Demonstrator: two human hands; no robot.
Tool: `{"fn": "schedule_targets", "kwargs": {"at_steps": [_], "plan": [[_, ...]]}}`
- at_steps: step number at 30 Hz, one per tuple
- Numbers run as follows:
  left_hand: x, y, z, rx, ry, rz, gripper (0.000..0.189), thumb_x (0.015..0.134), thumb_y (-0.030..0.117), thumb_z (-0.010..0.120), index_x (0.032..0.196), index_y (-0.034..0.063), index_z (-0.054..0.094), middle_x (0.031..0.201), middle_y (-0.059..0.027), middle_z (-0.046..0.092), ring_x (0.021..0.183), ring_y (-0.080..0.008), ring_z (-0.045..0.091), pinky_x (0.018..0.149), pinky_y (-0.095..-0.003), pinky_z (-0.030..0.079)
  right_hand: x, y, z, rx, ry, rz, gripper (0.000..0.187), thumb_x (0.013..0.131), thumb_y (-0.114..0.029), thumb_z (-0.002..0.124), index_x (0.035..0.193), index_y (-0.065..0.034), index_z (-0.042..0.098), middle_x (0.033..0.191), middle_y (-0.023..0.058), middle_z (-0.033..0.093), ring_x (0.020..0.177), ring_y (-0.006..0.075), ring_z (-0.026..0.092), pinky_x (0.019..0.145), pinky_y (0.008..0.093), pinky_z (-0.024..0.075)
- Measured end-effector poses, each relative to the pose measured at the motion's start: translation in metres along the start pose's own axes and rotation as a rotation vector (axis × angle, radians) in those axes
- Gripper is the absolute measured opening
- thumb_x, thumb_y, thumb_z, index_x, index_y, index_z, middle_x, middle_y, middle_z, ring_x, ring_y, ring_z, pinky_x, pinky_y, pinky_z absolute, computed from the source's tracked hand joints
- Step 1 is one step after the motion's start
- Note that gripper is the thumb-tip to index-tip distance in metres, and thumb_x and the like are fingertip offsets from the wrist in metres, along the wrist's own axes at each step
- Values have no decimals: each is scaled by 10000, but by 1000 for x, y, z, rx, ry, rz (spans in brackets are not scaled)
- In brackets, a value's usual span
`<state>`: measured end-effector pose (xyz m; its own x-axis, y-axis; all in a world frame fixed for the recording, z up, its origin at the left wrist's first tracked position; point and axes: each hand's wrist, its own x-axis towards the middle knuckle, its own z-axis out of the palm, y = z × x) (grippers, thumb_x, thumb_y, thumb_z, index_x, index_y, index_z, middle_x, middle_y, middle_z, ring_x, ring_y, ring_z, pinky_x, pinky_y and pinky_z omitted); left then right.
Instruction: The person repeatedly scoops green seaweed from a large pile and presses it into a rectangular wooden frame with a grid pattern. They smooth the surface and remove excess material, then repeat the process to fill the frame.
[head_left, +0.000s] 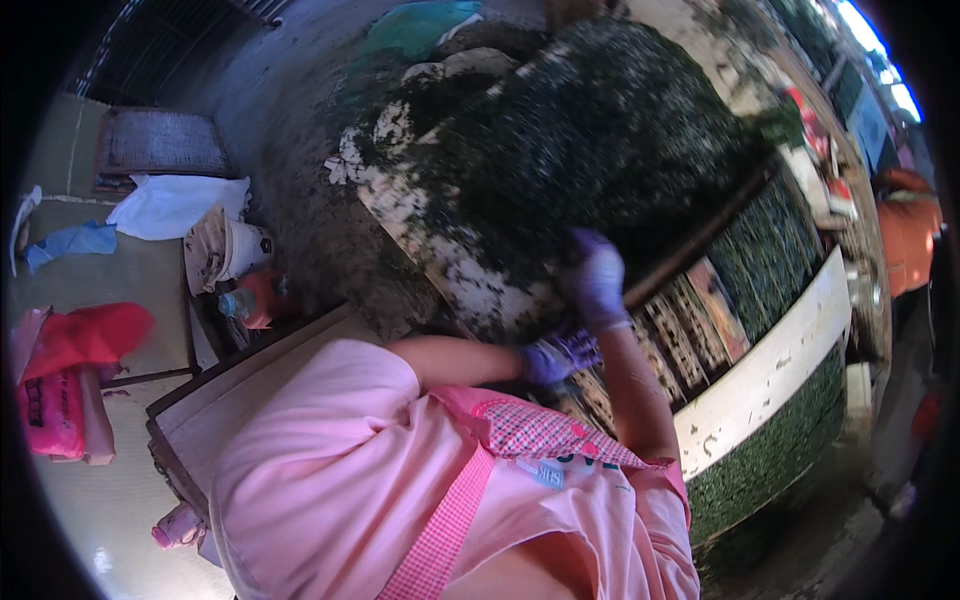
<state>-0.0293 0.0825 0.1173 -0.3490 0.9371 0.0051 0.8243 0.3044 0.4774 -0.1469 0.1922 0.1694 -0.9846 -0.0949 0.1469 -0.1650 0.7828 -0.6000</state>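
Note:
A large heap of dark green plant matter (592, 120), perhaps seaweed, lies before me on a pale sheet. My right hand (598, 277), in a purple and white glove, is at the heap's near edge; its fingers are blurred. Close below it, my left hand (559, 356) in a purple glove reaches across from the left, over the near end of slatted wooden frames (679, 337). What either hand holds is unclear. A dark rod (697, 236) runs along the heap's right side. Beyond it are a green-covered panel (769, 247) and a long white board (765, 375).
Another green-covered panel (765, 450) lies at the lower right. On the left are a wooden-edged board (262, 382), a white bucket (244, 247), a plastic bottle (238, 302), stacked mesh frames (161, 142) and a red cloth (90, 337). A person in orange (909, 240) is at far right.

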Motion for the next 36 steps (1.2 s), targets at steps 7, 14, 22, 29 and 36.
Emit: {"fn": "schedule_targets", "kwargs": {"at_steps": [7, 14, 22, 29, 36], "plan": [[-117, -100, -36, -494, 176, -107, 469, 928, 366, 512, 1312, 97, 526, 1343, -158, 521, 1275, -291, 473, 1095, -403, 325, 142, -128, 187, -371, -311, -395, 592, 719, -263, 646, 1296, -167, 558, 1394, 129, 480, 1331, 425, 360, 1120, 598, 196], [-291, -172, -79, -412, 774, -868, 372, 797, 126, 700, 1160, 92, 631, 1096, -125, 659, 1008, -322, 628, 896, -403, 506, 317, -48, 167, -649, -589, 601, 1051, 767, -484, 645, 1546, -194, 2, 1604, 164, 11, 1389, 460, 277, 1064, 519, 356], [-338, -185, -114, -1234, 1288, -1042, 324, 965, 121, 489, 1252, -1, 580, 1218, -63, 622, 1130, -140, 569, 1022, -286, 420, 264, -3, 129, 94, -374, 644, 362, 798, -174, 541, 1116, -34, 643, 991, 175, 695, 887, 331, 687, 726, 406, 546], [-301, -250, -102, -1768, 1109, -731, 359, 922, 11, 571, 1277, -25, 536, 1290, -125, 578, 1185, -166, 540, 1043, -285, 408, 214, -71, 44, 516, 70, 733, 301, 867, -33, 554, 1162, -32, 613, 839, 73, 658, 692, 167, 600, 598, 287, 512], [-123, -240, -332, -1429, 802, -6, 610, 870, 168, 703, 1386, 13, 417, 1286, -127, 589, 1156, -201, 564, 1044, -315, 412, 221, -176, -115, 1199, -1, 558, 336, 986, -240, 407, 1244, -95, 566, 917, 28, 676, 764, 135, 621, 652, 248, 500]]}}
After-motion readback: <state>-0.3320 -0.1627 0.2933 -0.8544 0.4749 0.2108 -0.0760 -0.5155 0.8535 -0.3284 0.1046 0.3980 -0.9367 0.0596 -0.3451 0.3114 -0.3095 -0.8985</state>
